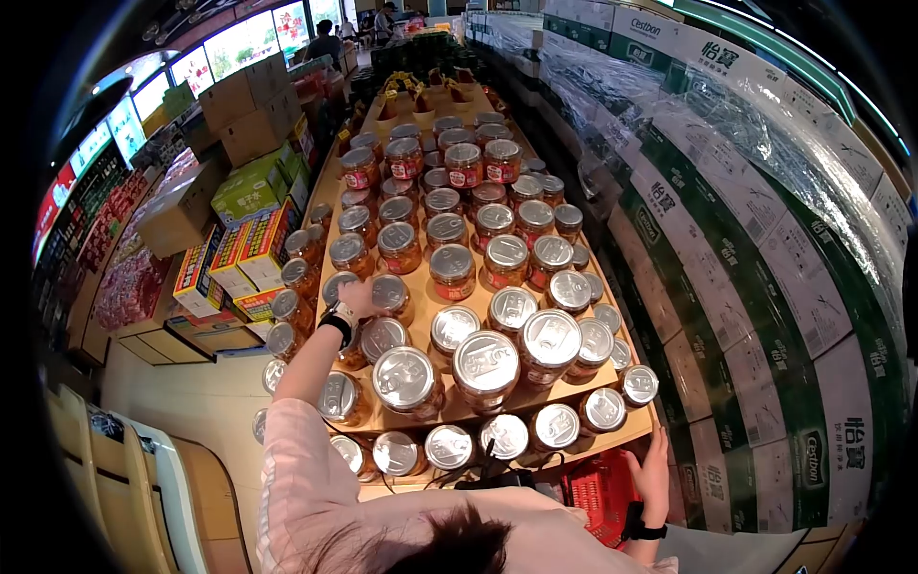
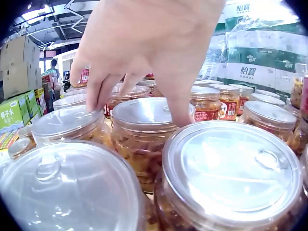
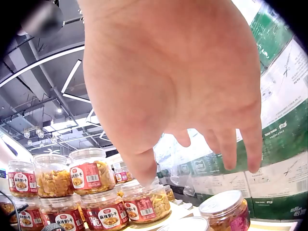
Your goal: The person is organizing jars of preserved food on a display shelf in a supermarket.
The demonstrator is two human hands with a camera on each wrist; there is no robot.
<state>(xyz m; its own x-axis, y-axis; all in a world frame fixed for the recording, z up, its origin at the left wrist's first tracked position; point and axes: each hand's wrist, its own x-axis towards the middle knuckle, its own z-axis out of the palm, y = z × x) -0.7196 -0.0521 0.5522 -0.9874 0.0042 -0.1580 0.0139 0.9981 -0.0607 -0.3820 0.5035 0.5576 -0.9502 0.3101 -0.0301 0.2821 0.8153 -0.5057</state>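
Observation:
My left hand (image 1: 356,301) reaches in among the jars on the left side of the wooden display table. In the left wrist view it comes down over a clear jar (image 2: 144,149) with a silvery pull-ring lid, thumb at the lid's right edge and fingers at its left. Another lidded jar (image 2: 67,120) stands close beside those fingers. My right hand (image 1: 652,469) is at the table's front right corner, fingers extended and nothing held. Near it is a single jar (image 3: 225,211); stacked jars of dried radish (image 3: 91,171) with red labels show to the left in the right wrist view.
Rows of jars cover the wooden table (image 1: 435,413), some stacked in two layers. A tall wall of wrapped water cartons (image 1: 755,287) runs close along the right. Cardboard boxes (image 1: 251,110) are piled left. A red basket (image 1: 601,497) sits below the front right corner.

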